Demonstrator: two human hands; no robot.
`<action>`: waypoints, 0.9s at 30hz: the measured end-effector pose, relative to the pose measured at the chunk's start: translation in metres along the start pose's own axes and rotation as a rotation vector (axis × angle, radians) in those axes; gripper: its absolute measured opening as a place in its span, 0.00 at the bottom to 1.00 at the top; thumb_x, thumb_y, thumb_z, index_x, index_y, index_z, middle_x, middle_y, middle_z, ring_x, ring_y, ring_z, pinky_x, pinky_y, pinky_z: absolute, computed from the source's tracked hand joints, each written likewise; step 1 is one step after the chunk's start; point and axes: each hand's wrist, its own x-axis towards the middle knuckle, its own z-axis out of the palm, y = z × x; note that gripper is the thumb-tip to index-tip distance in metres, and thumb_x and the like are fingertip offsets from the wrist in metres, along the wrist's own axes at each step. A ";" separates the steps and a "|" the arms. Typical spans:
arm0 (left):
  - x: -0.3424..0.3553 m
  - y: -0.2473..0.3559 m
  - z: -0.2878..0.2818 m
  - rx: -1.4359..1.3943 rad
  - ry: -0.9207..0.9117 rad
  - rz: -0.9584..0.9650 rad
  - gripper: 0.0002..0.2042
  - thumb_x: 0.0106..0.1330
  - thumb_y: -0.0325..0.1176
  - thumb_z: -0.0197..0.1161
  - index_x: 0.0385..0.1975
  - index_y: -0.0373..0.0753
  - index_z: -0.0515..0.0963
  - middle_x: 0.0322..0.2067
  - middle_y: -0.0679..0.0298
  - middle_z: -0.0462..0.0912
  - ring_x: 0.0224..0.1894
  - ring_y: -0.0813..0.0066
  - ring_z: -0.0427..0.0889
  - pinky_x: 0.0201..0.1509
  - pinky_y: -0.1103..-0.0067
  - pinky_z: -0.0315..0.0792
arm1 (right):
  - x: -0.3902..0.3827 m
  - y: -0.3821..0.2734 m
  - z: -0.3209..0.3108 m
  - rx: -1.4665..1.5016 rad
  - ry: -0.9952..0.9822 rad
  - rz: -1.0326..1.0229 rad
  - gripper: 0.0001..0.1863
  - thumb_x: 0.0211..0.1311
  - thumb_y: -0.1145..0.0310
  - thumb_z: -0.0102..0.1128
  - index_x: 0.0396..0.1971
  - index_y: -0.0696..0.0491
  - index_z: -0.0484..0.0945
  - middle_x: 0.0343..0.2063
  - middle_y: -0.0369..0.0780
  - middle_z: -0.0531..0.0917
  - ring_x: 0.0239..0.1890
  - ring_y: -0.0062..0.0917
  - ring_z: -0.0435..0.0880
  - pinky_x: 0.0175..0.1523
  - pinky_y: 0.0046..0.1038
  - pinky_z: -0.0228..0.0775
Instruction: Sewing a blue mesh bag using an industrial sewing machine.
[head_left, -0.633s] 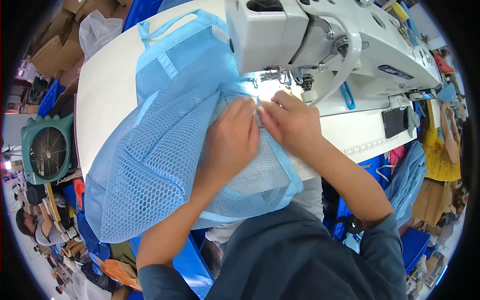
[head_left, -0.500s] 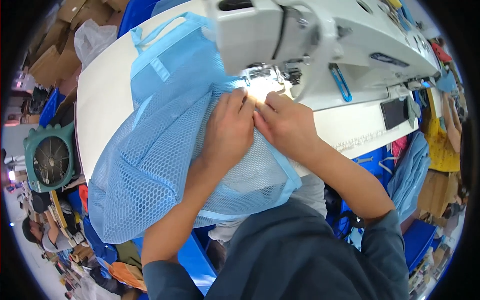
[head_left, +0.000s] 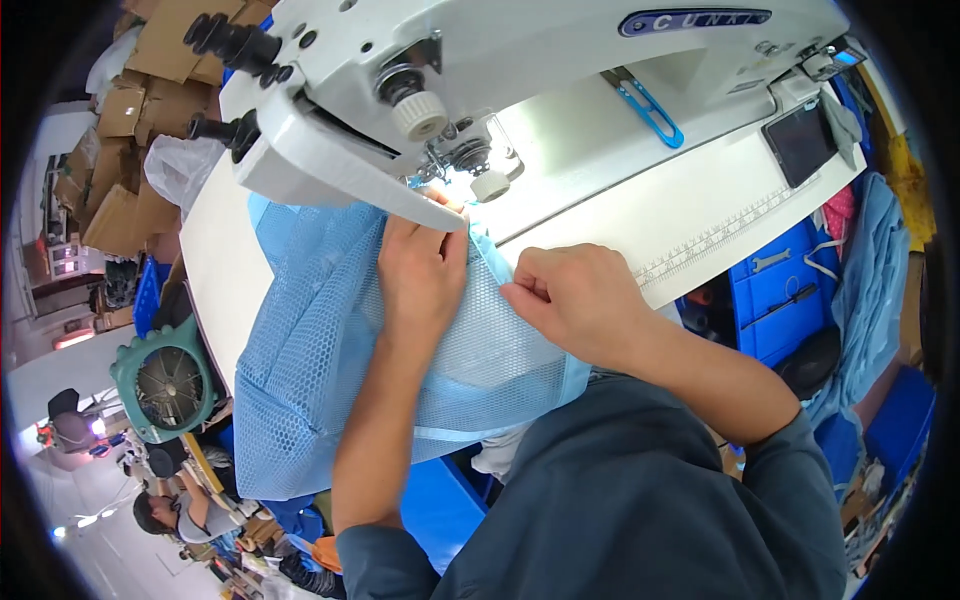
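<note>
A light blue mesh bag (head_left: 310, 330) with a plain blue edge band lies over the white table, its upper edge running under the lit needle area of a white sewing machine (head_left: 330, 160). My left hand (head_left: 425, 275) holds the mesh close to the needle; its fingertips are partly hidden by the machine head. My right hand (head_left: 580, 300), its fingers curled closed, pinches the bag's edge band a short way nearer to me and to the right. Between the two hands the band runs taut toward the needle.
Blue thread snips (head_left: 645, 110) lie on the machine bed. A ruler strip (head_left: 715, 240) runs along the table's edge, with a dark phone (head_left: 800, 145) at the right. A blue tray (head_left: 780, 290) holds a wrench. A green fan (head_left: 165, 385) stands left; a person (head_left: 180, 510) sits beyond.
My right hand has moved back from the needle along the bag's edge, apart from my left. The view has shifted, showing more of the machine head. The left hand stays near the needle.
</note>
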 end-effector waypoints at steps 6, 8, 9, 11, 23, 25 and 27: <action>0.011 0.002 -0.002 -0.016 -0.114 -0.120 0.06 0.65 0.27 0.74 0.35 0.36 0.83 0.41 0.59 0.86 0.42 0.54 0.86 0.45 0.63 0.81 | -0.005 0.005 0.021 -0.014 0.155 -0.256 0.10 0.68 0.64 0.70 0.31 0.51 0.79 0.26 0.39 0.83 0.28 0.38 0.86 0.33 0.40 0.77; 0.010 0.002 0.002 0.129 -0.064 -0.020 0.06 0.65 0.29 0.75 0.36 0.40 0.83 0.41 0.61 0.86 0.39 0.58 0.87 0.42 0.64 0.81 | -0.006 0.010 0.014 -0.069 0.140 -0.277 0.09 0.68 0.66 0.70 0.33 0.52 0.79 0.27 0.39 0.83 0.30 0.38 0.86 0.33 0.40 0.77; 0.009 0.001 0.002 0.131 -0.070 -0.019 0.06 0.65 0.29 0.75 0.36 0.40 0.83 0.41 0.61 0.86 0.39 0.58 0.87 0.42 0.64 0.81 | -0.005 0.014 0.002 -0.078 0.058 -0.286 0.06 0.70 0.66 0.67 0.35 0.50 0.81 0.30 0.39 0.84 0.32 0.39 0.87 0.36 0.40 0.79; 0.008 0.000 0.003 0.241 -0.030 0.066 0.06 0.66 0.31 0.75 0.37 0.41 0.83 0.41 0.63 0.86 0.40 0.60 0.87 0.42 0.65 0.82 | 0.004 0.035 -0.017 -0.178 0.167 -0.311 0.04 0.71 0.66 0.65 0.38 0.49 0.83 0.34 0.37 0.86 0.35 0.39 0.89 0.39 0.41 0.82; 0.005 -0.001 0.011 0.324 0.009 0.078 0.07 0.67 0.33 0.75 0.40 0.42 0.83 0.44 0.64 0.86 0.41 0.62 0.86 0.43 0.69 0.82 | 0.070 0.117 -0.094 -0.731 0.545 0.128 0.17 0.78 0.64 0.60 0.61 0.49 0.83 0.45 0.47 0.87 0.47 0.47 0.88 0.54 0.43 0.82; 0.002 -0.002 0.010 0.340 0.003 0.064 0.07 0.67 0.33 0.75 0.40 0.42 0.83 0.44 0.64 0.86 0.41 0.62 0.86 0.43 0.69 0.82 | 0.050 0.101 -0.080 -0.140 0.515 -0.007 0.18 0.78 0.62 0.58 0.61 0.53 0.82 0.44 0.48 0.88 0.45 0.46 0.89 0.51 0.45 0.83; 0.004 0.000 0.010 0.348 -0.002 0.067 0.07 0.68 0.33 0.75 0.40 0.42 0.83 0.44 0.64 0.86 0.41 0.62 0.86 0.43 0.69 0.82 | 0.029 0.089 -0.049 -0.184 0.559 -0.086 0.18 0.79 0.61 0.57 0.61 0.53 0.81 0.42 0.47 0.88 0.43 0.46 0.89 0.48 0.44 0.83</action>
